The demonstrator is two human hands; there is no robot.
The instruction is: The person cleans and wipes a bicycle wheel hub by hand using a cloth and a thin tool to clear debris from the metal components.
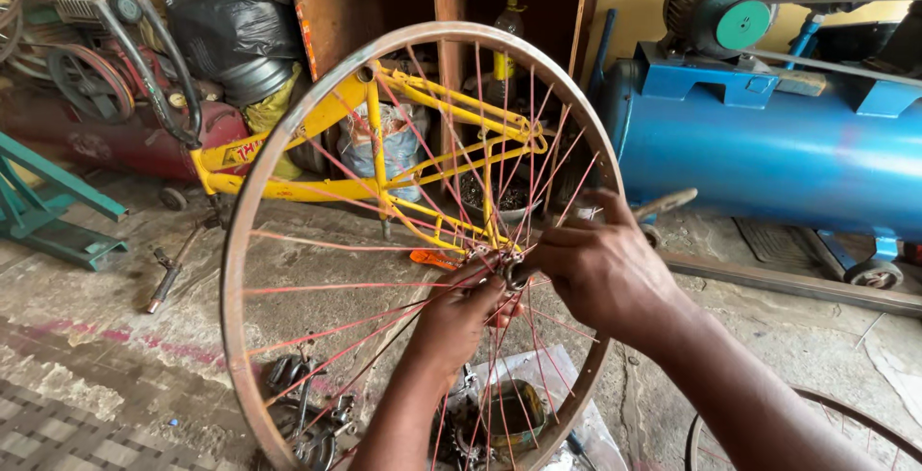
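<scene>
a bare bicycle wheel (288, 241), with no tyre on its rim, stands upright in the middle of the frame, its red spokes (336, 241) running in to the hub (509, 269) at centre right. the left hand (461, 322) comes up from the lower middle, fingers curled shut around the hub from below. the right hand (600, 269) reaches in from the lower right, its fingertips pinched on the hub end, with a slim tool handle (663, 204) poking out past its knuckles; how firmly it grips that handle i cannot tell. the wheel looks light but springy: the thin metal rim is stiff, the spokes thin and easy to bend, so the solid hub or the rim seems the safe place to hold. behind it lie a yellow bicycle frame (384, 144) at upper centre and a blue compressor tank (768, 154) at upper right.
</scene>
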